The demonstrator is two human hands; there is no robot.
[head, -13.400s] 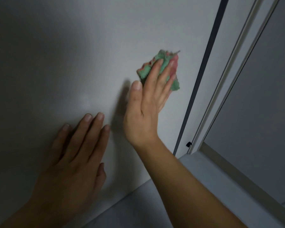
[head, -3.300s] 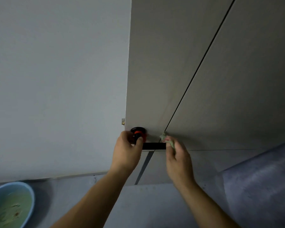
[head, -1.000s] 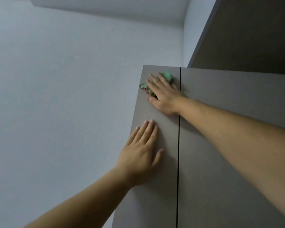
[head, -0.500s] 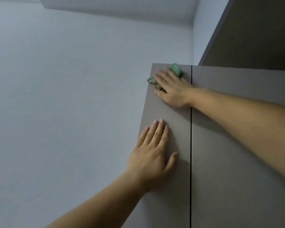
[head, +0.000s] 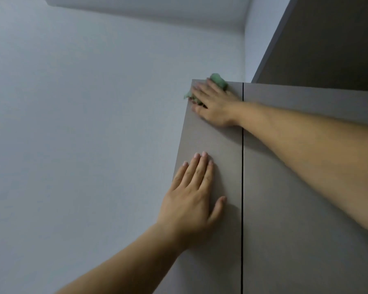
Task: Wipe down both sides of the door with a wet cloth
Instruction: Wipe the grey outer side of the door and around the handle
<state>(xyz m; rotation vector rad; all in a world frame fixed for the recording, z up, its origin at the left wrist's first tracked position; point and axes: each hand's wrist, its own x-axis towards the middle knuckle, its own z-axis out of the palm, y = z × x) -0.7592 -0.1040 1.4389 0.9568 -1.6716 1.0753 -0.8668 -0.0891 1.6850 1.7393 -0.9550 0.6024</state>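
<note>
At the door (head: pixel 210 141) top, cloth (head: pixel 218 81) lies beneath fingers (head: pixel 202 92) of the right hand (head: pixel 216 110).

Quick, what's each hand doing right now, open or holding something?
Left hand: open, flat on the door.
Right hand: open, pressing the green cloth against the door's top corner.

Two grips (head: pixel 189 200) (head: pixel 215 107); one cloth (head: pixel 218 81); one door (head: pixel 212 141)

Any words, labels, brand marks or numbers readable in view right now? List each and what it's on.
None can be read: the door, the green cloth under the right hand, the left hand and the wall carry no words, labels, numbers or signs.
</note>
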